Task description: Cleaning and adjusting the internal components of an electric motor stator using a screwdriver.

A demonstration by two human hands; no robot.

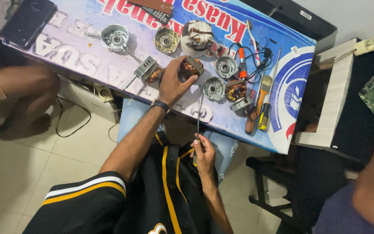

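Gripping copper-wound stator (190, 68) in left hand (172, 83), right hand (204, 152) fingers closed around screwdriver (198, 116), blue banner (291, 82) beneath.

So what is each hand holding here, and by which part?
The left hand grips a copper-wound motor stator on the table, over its top. The right hand holds a long screwdriver by its handle end.

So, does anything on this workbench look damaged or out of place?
Nothing looks spilled. The left hand grips a motor stator with bare copper windings; opened motor housings lie scattered around it. The right hand holds a screwdriver.
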